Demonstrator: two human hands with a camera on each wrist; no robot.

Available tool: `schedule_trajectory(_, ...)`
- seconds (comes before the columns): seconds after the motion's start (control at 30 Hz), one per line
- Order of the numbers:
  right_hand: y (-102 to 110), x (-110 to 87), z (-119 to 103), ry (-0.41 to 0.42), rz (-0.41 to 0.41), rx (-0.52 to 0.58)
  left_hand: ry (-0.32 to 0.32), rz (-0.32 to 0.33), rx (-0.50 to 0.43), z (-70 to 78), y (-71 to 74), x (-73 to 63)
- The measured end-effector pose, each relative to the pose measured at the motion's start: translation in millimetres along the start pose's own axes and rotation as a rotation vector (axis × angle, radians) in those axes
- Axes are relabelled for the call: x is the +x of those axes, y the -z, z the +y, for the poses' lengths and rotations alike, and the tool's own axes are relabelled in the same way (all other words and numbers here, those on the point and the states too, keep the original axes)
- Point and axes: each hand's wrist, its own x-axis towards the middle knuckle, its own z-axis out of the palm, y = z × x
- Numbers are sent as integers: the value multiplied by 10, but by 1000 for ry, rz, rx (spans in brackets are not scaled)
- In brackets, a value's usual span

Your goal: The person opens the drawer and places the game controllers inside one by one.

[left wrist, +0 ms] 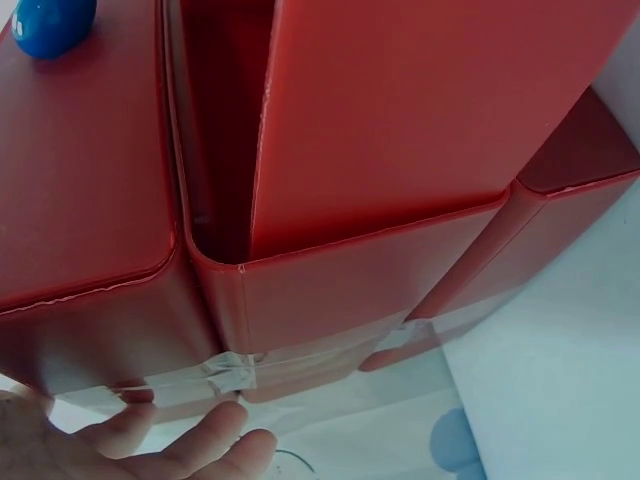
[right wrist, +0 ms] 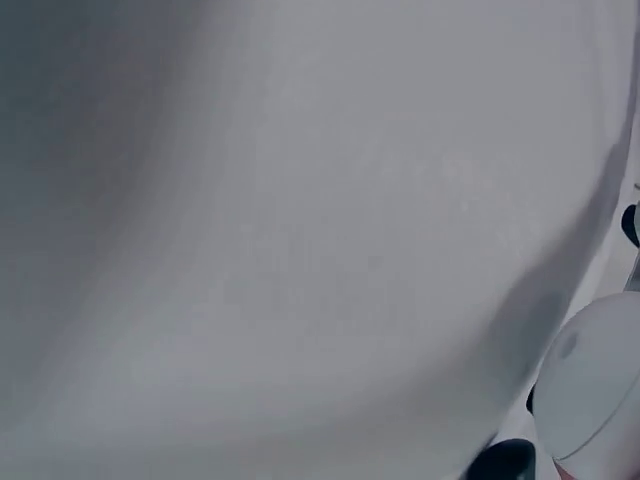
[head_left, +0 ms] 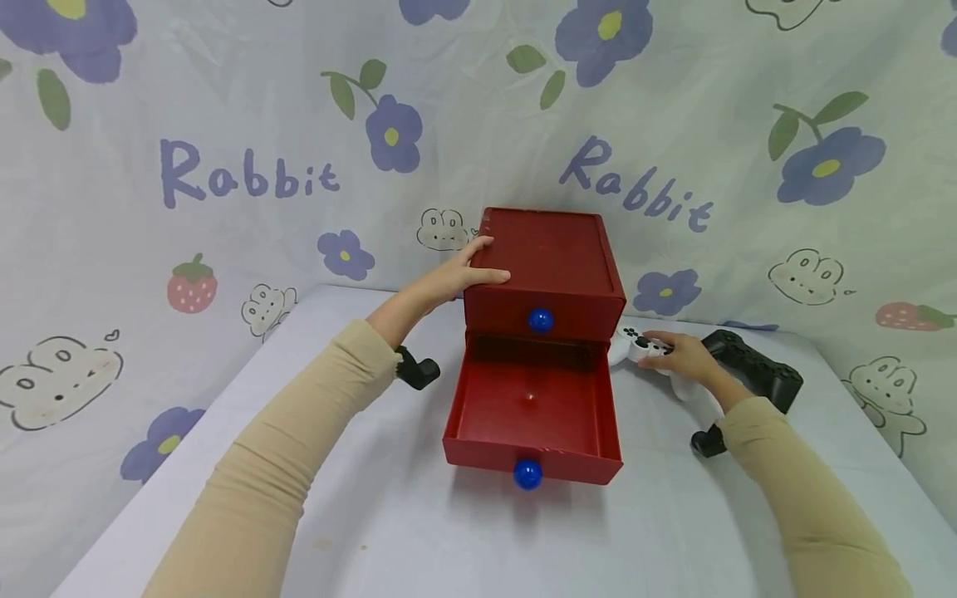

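A red drawer cabinet (head_left: 549, 249) with blue ball knobs stands at the middle of the table. Its top drawer is closed, and the drawer (head_left: 516, 415) below it is pulled out. My left hand (head_left: 459, 274) rests on the cabinet's upper left edge with its fingers extended; part of that hand (left wrist: 170, 445) also shows beside the stacked sections in the left wrist view. To the cabinet's right, my right hand (head_left: 682, 355) holds a white game controller (head_left: 624, 345) between thumb and fingers. The right wrist view shows a rounded white part of the controller (right wrist: 590, 390), with the hand barely visible.
A black game controller (head_left: 763, 370) lies just right of my right hand, partly behind the wrist. The white table (head_left: 359, 498) ends at a patterned cloth backdrop (head_left: 262, 100). The open drawer's front knob (head_left: 527, 474) sticks out toward me.
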Motion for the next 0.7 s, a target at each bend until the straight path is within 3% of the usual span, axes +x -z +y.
schedule_trajectory(0.7, 359, -464, -237, -19, 44, -81, -5, 2, -1, -11, 3, -8)
